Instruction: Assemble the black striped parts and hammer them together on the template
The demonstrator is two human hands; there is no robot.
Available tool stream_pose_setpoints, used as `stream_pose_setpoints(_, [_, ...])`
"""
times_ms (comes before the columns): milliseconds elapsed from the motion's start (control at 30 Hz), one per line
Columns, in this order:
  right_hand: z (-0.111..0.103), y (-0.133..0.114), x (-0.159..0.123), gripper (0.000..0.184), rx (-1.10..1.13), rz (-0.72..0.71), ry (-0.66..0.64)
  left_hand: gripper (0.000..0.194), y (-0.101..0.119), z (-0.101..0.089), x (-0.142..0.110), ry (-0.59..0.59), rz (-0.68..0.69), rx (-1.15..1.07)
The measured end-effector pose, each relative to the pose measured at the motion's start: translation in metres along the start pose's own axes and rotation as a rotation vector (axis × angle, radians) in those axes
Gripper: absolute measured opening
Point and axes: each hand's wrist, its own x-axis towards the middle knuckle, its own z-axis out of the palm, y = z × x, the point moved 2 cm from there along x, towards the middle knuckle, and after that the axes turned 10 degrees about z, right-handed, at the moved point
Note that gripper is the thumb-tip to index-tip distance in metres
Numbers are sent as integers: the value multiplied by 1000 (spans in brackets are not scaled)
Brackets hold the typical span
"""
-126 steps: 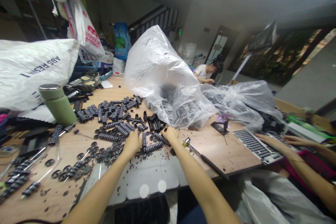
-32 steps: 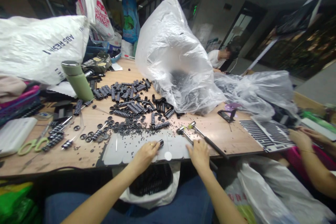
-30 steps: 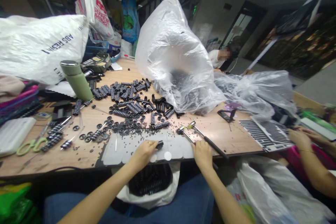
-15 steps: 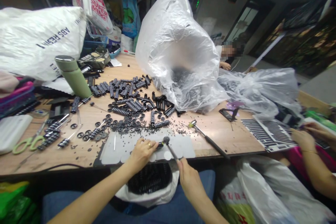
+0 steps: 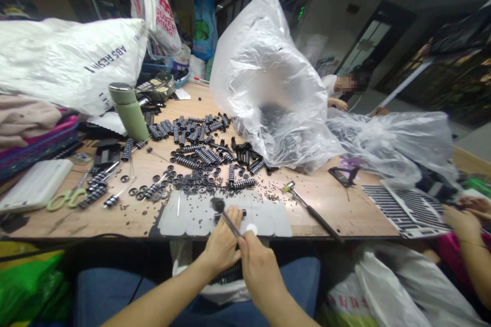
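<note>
My left hand (image 5: 221, 244) rests at the table's near edge, fingers pinched on a small black ribbed part (image 5: 230, 213) that lies on a white plastic mat (image 5: 192, 219). My right hand (image 5: 256, 265) is closed round the handle of a small hammer. The hammer's head (image 5: 218, 205) hangs just over the mat, left of the part, and its handle crosses above my left fingers. Behind the mat lie loose black discs (image 5: 192, 184) and a pile of black ribbed rollers (image 5: 199, 143).
A second hammer (image 5: 307, 207) lies right of the mat. A green flask (image 5: 130, 112), green scissors (image 5: 67, 196) and a white sack (image 5: 69, 61) are at the left. A big clear bag (image 5: 276, 87) stands behind. Another person's hand (image 5: 462, 220) works by a parts tray (image 5: 406, 207).
My right hand took a hammer off the table and swung it left over the mat. My left hand brought a black part from the pile to the near edge.
</note>
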Motion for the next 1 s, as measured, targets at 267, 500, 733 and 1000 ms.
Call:
stream_pose_setpoints(267, [-4,45,14,38,-173,146,-12,34,-10,-30,16,-24,-102,-135])
stream_pose_setpoints(500, [-23,143,50,30,-411,363,166,27,-43,-53,63,-1,-217,-88])
stream_pose_setpoints(733, [-20,141,118,19,-120,54,329,28,-77,-36,101,37,-198,-89])
stream_pose_setpoints(1000, [8,70,228,8,68,-48,202,19,-56,-83,41,166,-203,-224])
